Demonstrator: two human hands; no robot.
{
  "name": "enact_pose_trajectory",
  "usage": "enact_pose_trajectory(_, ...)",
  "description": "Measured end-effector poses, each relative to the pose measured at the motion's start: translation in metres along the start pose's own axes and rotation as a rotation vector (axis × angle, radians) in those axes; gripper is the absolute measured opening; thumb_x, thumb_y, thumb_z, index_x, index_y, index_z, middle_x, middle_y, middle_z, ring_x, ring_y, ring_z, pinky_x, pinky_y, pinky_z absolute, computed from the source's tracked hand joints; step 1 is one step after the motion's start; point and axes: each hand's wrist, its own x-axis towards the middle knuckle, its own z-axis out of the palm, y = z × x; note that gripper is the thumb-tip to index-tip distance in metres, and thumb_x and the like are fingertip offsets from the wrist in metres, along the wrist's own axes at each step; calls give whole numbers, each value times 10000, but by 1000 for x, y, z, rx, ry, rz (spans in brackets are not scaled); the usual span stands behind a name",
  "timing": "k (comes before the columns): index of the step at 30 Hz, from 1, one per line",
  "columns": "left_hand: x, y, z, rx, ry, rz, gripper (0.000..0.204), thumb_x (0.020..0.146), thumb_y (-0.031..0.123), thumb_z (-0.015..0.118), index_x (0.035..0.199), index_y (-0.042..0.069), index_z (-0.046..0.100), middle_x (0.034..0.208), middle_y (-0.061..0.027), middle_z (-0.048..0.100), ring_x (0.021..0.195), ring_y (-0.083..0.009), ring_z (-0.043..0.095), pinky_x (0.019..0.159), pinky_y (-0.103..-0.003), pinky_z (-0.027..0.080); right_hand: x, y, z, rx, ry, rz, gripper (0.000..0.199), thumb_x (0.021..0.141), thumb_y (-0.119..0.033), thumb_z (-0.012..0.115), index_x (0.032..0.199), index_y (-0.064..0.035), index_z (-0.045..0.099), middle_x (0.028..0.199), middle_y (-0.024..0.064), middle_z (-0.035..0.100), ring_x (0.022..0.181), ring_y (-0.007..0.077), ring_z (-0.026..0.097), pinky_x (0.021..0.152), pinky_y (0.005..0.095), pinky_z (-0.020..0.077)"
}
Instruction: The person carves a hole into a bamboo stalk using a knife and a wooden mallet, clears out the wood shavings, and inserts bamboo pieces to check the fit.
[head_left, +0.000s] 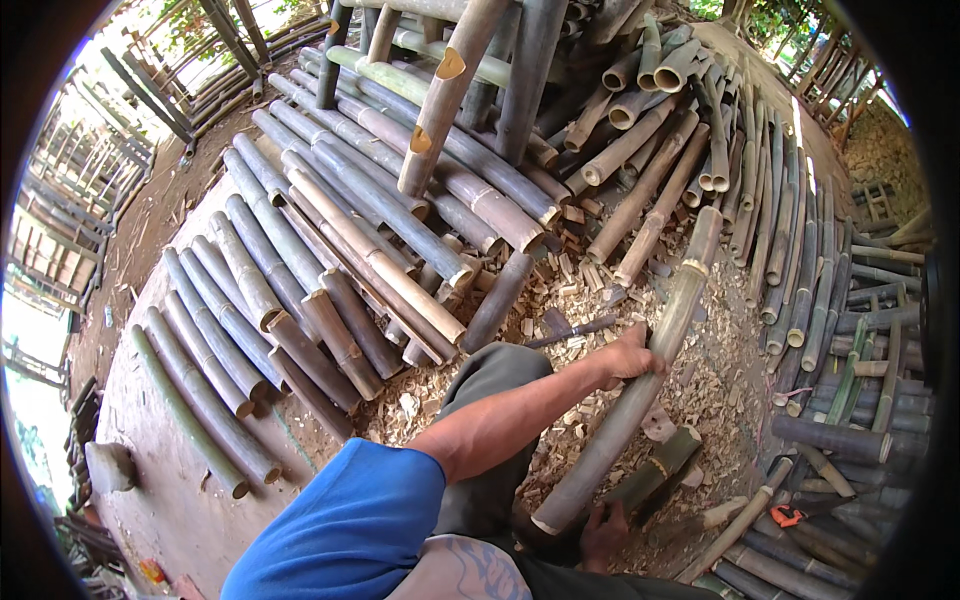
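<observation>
My left hand point(630, 353) is closed round a long bamboo pole point(640, 410), which slants from the lower middle up to the far right in front of me. Its near end rests low beside my knee. Beside that pole lies a shorter greenish-brown bamboo piece point(660, 468), with its cut end toward the right. My right hand point(603, 537) is low and in shade, its fingers curled at the near end of the short piece; what they grip is partly hidden. Left of the long pole, a tool with a dark flat head point(555, 321) and a slim handle lies on the chips.
Wood chips point(715, 390) cover the ground around me. Rows of cut bamboo poles point(270, 240) lie to the left, with more poles point(800, 260) stacked at the right. A bamboo frame point(450, 90) stands ahead. An orange-red object point(787, 515) lies at lower right.
</observation>
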Motion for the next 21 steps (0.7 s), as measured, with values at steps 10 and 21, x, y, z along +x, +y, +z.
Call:
enact_pose_trajectory(10,5,-13,24,306,148,106,562,721,138,890,1152,-25,568,1053,-149,639,1008,-257,630,862,-380,525,-2,2,-3,14,-25,36,171,940,-207,630,995,-49,667,841,207,685,794,429,680,690,499,511)
enact_pose_trajectory(21,7,-4,32,-40,-90,196,857,803,89,695,1595,117,368,1420,-247,536,1246,-316,577,1048,-406,498,-2,4,-7,57,-6,72,170,932,-190,648,993,-36,686,879,213,698,845,420,692,747,465,529)
